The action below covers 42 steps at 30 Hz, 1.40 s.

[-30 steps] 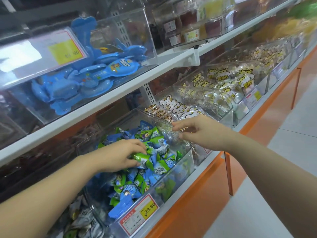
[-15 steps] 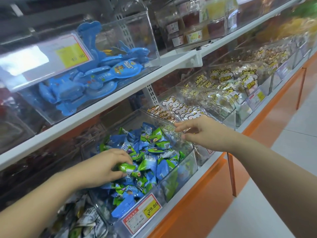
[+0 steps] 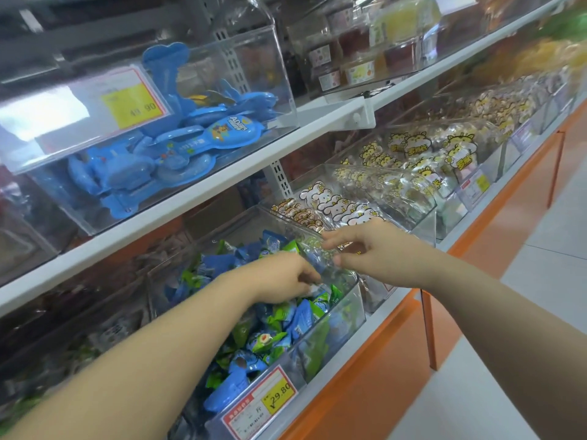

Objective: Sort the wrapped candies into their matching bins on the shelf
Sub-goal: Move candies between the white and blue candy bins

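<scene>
A: What is sitting on the lower shelf [image 3: 379, 319]?
B: A clear bin [image 3: 346, 328] is sitting at six o'clock in the view, holding the blue and green candies [image 3: 286, 325].
A: Why is its lid [image 3: 309, 246] standing up?
B: The right hand [image 3: 365, 249], at two o'clock from the candies, is pinching the lid's edge, probably to leave the opening clear.
A: And the left hand [image 3: 286, 277]?
B: It is reaching in from eight o'clock, fingers curling down, seemingly pinching one candy [image 3: 313, 289] on top.

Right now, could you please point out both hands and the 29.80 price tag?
left hand [image 3: 282, 278], head view, back of the hand
right hand [image 3: 368, 249], head view, back of the hand
29.80 price tag [image 3: 277, 398], head view, yellow price panel
</scene>
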Each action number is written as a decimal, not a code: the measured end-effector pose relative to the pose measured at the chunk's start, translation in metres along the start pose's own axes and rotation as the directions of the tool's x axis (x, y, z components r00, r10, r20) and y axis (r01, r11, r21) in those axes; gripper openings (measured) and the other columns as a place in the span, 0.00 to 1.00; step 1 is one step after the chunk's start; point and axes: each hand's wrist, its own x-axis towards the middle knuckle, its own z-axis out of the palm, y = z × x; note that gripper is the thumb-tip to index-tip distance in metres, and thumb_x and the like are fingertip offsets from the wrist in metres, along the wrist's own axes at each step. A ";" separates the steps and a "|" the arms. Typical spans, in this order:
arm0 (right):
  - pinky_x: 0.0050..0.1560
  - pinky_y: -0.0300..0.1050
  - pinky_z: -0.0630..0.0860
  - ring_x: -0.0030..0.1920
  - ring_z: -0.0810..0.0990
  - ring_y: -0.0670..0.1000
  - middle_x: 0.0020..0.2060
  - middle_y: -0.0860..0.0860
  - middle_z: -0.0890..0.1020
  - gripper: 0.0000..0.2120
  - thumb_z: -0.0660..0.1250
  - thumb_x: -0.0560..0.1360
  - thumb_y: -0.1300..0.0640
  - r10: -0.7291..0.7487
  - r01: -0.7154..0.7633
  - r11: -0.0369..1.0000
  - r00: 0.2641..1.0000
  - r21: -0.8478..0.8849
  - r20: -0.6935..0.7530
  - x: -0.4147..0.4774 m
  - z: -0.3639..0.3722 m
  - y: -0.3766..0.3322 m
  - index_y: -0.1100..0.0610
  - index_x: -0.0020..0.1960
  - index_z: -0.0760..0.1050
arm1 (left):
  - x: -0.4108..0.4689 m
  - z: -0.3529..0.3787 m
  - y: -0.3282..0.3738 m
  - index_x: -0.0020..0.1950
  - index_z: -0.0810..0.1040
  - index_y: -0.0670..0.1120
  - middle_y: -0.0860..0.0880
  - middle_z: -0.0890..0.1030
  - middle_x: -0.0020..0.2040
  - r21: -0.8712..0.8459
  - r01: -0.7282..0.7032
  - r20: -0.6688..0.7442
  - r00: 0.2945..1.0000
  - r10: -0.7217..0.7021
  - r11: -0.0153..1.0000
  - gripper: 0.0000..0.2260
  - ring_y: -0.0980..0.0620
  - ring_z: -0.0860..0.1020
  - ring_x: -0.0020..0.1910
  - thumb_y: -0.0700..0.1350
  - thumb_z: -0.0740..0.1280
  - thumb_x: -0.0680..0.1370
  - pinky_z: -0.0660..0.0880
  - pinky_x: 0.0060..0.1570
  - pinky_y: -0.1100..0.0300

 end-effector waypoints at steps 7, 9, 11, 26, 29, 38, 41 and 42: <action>0.49 0.40 0.74 0.50 0.80 0.43 0.66 0.42 0.74 0.13 0.66 0.76 0.57 0.002 -0.002 0.999 1.000 0.039 -0.002 0.003 -0.001 0.003 0.50 0.59 0.78 | 0.009 0.015 -0.025 0.72 0.68 0.49 0.52 0.73 0.68 -0.085 0.111 0.065 0.992 -0.106 0.990 0.23 0.55 0.73 0.64 0.48 0.66 0.78 0.68 0.65 0.60; 0.45 0.37 0.72 0.48 0.80 0.42 0.66 0.42 0.74 0.12 0.65 0.77 0.57 -0.004 0.004 0.999 1.000 0.039 0.002 0.004 -0.002 0.003 0.48 0.59 0.78 | 0.013 0.019 -0.022 0.73 0.65 0.50 0.51 0.72 0.69 -0.094 0.129 0.109 0.987 -0.119 0.987 0.24 0.53 0.72 0.65 0.51 0.65 0.78 0.68 0.65 0.58; 0.48 0.40 0.75 0.51 0.81 0.43 0.65 0.42 0.75 0.12 0.65 0.77 0.57 -0.006 0.006 0.999 1.000 0.042 0.003 0.003 -0.002 0.002 0.48 0.58 0.78 | 0.019 0.023 -0.018 0.73 0.64 0.52 0.52 0.74 0.66 -0.052 0.157 0.111 0.982 -0.150 0.986 0.26 0.51 0.73 0.63 0.55 0.66 0.77 0.69 0.63 0.56; 0.51 0.41 0.76 0.45 0.81 0.44 0.58 0.44 0.79 0.12 0.63 0.76 0.56 0.014 -0.040 0.982 0.990 -0.184 -0.139 0.001 0.014 -0.016 0.49 0.58 0.78 | -0.060 0.007 -0.018 0.53 0.73 0.62 0.53 0.80 0.49 -0.616 -0.112 -0.417 0.886 -0.202 0.780 0.13 0.57 0.82 0.46 0.42 0.59 0.80 0.78 0.55 0.52; 0.56 0.46 0.74 0.55 0.78 0.49 0.56 0.48 0.80 0.12 0.64 0.75 0.57 -0.054 -0.002 0.967 0.976 -0.256 -0.212 -0.002 0.030 -0.032 0.51 0.56 0.80 | -0.109 0.010 -0.021 0.55 0.72 0.62 0.53 0.80 0.47 -0.578 -0.140 -0.546 0.799 -0.253 0.804 0.14 0.59 0.81 0.41 0.42 0.59 0.81 0.75 0.44 0.68; 0.52 0.45 0.76 0.49 0.79 0.48 0.57 0.48 0.80 0.12 0.62 0.78 0.56 -0.118 0.146 0.975 0.979 -0.165 0.164 -0.014 0.096 -0.092 0.51 0.60 0.77 | -0.247 0.052 -0.066 0.65 0.66 0.65 0.61 0.79 0.43 -0.446 0.261 -0.566 0.658 -0.496 0.856 0.15 0.68 0.73 0.30 0.50 0.60 0.80 0.68 0.32 0.73; 0.46 0.35 0.75 0.43 0.79 0.42 0.51 0.45 0.80 0.11 0.62 0.78 0.58 -0.143 0.181 0.967 0.967 -0.177 0.212 -0.015 0.109 -0.095 0.53 0.58 0.78 | -0.270 0.070 -0.091 0.70 0.65 0.61 0.53 0.74 0.63 -0.308 0.457 -0.473 0.687 -0.551 0.834 0.17 0.58 0.75 0.54 0.51 0.57 0.81 0.71 0.50 0.62; 0.41 0.29 0.72 0.39 0.76 0.37 0.46 0.43 0.79 0.11 0.62 0.78 0.59 -0.148 0.191 0.965 0.962 -0.178 0.228 -0.015 0.111 -0.097 0.55 0.57 0.79 | -0.274 0.075 -0.096 0.72 0.62 0.61 0.51 0.71 0.67 -0.232 0.527 -0.421 0.703 -0.573 0.817 0.18 0.52 0.73 0.61 0.53 0.55 0.82 0.71 0.55 0.57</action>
